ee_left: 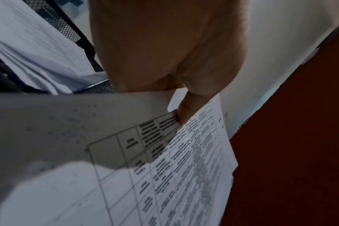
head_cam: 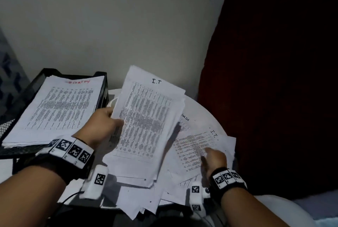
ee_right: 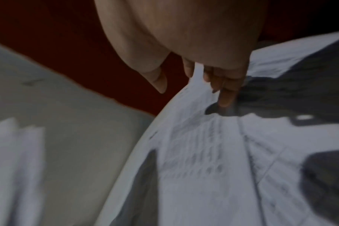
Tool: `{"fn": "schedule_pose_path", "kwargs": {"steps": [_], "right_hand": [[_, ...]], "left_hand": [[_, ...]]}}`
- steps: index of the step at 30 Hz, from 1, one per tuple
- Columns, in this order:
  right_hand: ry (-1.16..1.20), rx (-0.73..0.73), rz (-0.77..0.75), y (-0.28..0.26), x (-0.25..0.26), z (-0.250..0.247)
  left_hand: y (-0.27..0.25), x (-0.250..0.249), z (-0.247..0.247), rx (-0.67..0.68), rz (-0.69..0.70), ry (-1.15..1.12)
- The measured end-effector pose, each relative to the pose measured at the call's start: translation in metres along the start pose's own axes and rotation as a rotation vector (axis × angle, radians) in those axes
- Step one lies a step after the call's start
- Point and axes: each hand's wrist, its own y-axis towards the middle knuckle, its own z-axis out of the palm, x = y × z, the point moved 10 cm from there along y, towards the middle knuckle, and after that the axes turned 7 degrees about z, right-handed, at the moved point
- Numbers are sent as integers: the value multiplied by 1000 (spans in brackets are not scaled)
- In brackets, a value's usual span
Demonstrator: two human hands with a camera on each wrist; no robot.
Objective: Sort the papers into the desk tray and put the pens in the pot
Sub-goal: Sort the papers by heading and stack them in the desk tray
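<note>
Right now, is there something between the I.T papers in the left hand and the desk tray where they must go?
Nothing visible does. The left hand holds the I.T papers just beside the desk tray, whose top already carries a paper stack.

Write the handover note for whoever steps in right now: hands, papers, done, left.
Left hand: holds a sheaf headed I.T lifted above the table.
Right hand: open, fingers reaching onto the loose sheets, gripping nothing.
Desk tray: far left, top tier already carries a stack with a red heading.
Left: file the held sheaf, clear the remaining sheets. No pens or pot in view.
</note>
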Motion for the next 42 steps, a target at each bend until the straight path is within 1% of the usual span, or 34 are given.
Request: {"fn": "schedule_pose_path", "kwargs": {"steps": [1,2,3,4,6,9,11,12,13,14,17,18,20,22,23,26,28,31,33,36,38,40,42], "right_hand": [[-18,-71,44,30,-14,-16],[-78,-111,93,62,-33,-28],[-150,-127,136,79,-46,-35],[-216,-123,166,83,-53,-36],[-318,-107,190,67,-49,-35],[-318,-116,261,90,-64,-36],[-329,-105,246,117,-72,-32],[-325,-98,232,117,-70,-28],[-352,-104,217,101,-58,-23],[-340,-135,158,80,-40,-20],[-229,-227,-172,42,23,-9],[-180,-227,-263,28,41,-5],[-51,-159,-385,10,72,6],[10,-78,-502,-7,100,15],[32,-43,-537,-18,112,17],[134,87,-560,-52,130,22],[179,201,-515,-68,126,30],[271,381,-348,-78,99,52],[265,425,-250,-81,79,67],[195,469,-169,-92,52,94],[156,480,-141,-96,38,110],[130,461,-133,-100,30,118],[115,424,-130,-100,26,119]], "left_hand": [[3,3,-4,-16,-15,17],[5,5,-7,-31,-20,18],[6,6,-9,-38,-24,22],[8,7,-11,-43,-20,26],[12,11,-13,-44,-20,49],[12,15,-13,-44,-22,61],[12,16,-13,-37,-24,58],[12,16,-13,-34,-24,57],[11,16,-14,-33,-27,56],[12,17,-14,-34,-31,56],[13,16,-16,-54,-29,110],[13,16,-17,-60,-24,133],[13,14,-18,-63,-10,176],[15,11,-26,-91,25,245],[15,7,-31,-117,41,283],[13,0,-43,-171,79,316],[10,-2,-41,-159,85,231],[4,-2,-26,-101,53,15],[-3,2,-12,-30,-5,-136],[-7,7,15,61,-60,-368],[-12,1,30,102,-32,-486],[-15,-4,43,173,-3,-489],[-19,-3,46,209,-3,-365]]}}
